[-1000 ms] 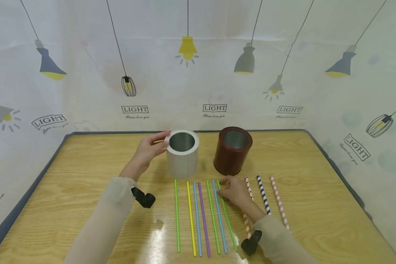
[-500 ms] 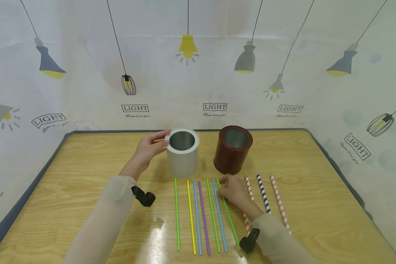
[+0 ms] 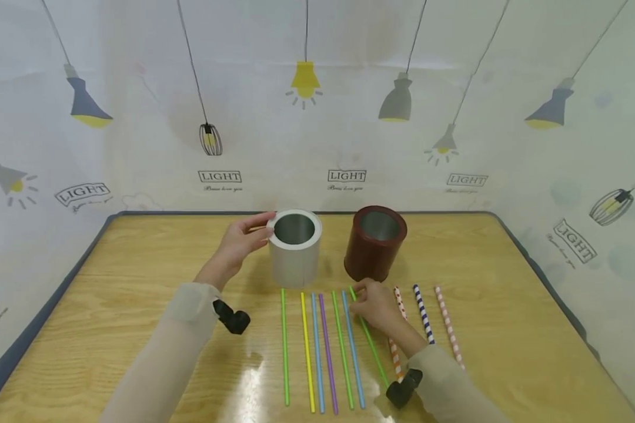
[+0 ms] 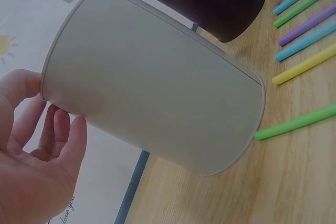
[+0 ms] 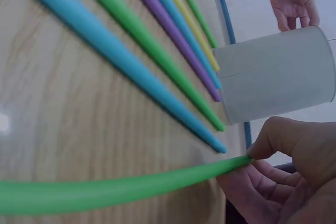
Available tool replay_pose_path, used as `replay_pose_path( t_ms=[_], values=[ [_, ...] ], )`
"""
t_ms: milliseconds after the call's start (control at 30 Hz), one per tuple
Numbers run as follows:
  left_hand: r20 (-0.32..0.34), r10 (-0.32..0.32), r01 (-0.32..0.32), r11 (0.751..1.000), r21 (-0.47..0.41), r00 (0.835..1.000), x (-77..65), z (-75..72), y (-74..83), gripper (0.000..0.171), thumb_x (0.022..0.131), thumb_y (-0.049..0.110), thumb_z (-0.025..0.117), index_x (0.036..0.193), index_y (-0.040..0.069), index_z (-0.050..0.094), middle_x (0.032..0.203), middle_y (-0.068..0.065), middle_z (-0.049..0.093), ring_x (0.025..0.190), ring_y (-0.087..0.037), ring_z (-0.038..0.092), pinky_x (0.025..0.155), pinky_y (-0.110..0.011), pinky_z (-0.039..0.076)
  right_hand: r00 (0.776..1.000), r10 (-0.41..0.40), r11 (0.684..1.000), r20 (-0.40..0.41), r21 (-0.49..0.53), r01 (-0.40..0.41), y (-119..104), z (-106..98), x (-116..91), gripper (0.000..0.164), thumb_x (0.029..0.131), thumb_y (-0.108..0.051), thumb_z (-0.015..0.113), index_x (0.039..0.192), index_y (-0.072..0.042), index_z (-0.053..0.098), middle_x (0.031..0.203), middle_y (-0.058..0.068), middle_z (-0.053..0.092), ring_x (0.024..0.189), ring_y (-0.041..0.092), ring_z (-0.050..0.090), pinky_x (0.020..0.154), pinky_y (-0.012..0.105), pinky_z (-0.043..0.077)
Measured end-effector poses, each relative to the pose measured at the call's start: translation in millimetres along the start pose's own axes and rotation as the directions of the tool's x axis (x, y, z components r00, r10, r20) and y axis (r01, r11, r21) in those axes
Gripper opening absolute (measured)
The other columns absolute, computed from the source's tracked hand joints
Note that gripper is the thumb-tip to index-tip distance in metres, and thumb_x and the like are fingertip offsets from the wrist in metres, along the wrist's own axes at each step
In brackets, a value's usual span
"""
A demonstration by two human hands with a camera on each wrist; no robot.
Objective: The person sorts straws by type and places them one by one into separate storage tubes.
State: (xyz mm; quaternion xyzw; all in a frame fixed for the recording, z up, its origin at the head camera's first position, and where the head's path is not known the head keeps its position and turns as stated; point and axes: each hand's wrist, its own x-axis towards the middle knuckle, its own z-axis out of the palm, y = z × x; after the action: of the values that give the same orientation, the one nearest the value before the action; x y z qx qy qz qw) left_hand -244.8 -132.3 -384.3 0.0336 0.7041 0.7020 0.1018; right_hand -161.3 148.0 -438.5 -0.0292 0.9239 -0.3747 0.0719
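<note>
My left hand [image 3: 236, 242] touches the left side of a white can [image 3: 294, 264] at its rim, fingers extended along it. This can stands upright with its top open. My right hand [image 3: 376, 305] pinches the far end of a green straw [image 3: 371, 341] between thumb and fingers, as the right wrist view [image 5: 157, 184] confirms. Left of it lie several plain straws side by side, among them a blue straw [image 3: 353, 352], a purple straw [image 3: 328, 352] and a yellow straw [image 3: 307, 352]. Just beyond my right hand is a dark red can [image 3: 371, 258], also upright and open-topped.
Right of my right forearm lie a blue-striped straw [image 3: 424, 314] and a pink-striped straw [image 3: 449, 326]. A red-dotted straw [image 3: 399, 302] and an orange-striped straw [image 3: 395, 355] are partly covered by the arm. A printed cloth wall [image 3: 317, 135] surrounds the wooden table [image 3: 137, 282].
The near end of the pinched green straw has swung right, toward my right wrist, widening its gap from the blue straw. My left hand has stayed at the white can.
</note>
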Motion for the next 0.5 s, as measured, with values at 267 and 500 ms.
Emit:
replay_pose_path(
  t_ms=[267,500],
  values=[
    [0.011,-0.003,0.003,1.000,-0.017,1.000,-3.0,1.5,-0.4,0.043,0.091,0.006,0.055,0.133,0.005,0.048,0.132,-0.013,0.045,0.116,-0.024,0.047,0.095,-0.035,0.043,0.987,-0.155,0.985,0.043,0.082,0.151,-19,-24,-6,0.030,0.077,0.005,0.057,0.107,0.004,0.053,0.068,0.003,0.049,0.053,0.013,0.042,0.050,0.026,0.038],
    [0.041,0.032,-0.031,0.999,-0.020,0.999,-0.3,-3.2,-1.5,0.044,0.092,0.006,0.054,0.134,0.002,0.045,0.134,-0.016,0.042,0.120,-0.029,0.044,0.097,-0.038,0.040,0.938,-0.343,0.938,-0.055,0.041,0.345,-54,-53,0,0.029,0.076,0.004,0.055,0.105,0.002,0.052,0.071,0.004,0.052,0.051,0.013,0.046,0.048,0.027,0.042]
  ],
)
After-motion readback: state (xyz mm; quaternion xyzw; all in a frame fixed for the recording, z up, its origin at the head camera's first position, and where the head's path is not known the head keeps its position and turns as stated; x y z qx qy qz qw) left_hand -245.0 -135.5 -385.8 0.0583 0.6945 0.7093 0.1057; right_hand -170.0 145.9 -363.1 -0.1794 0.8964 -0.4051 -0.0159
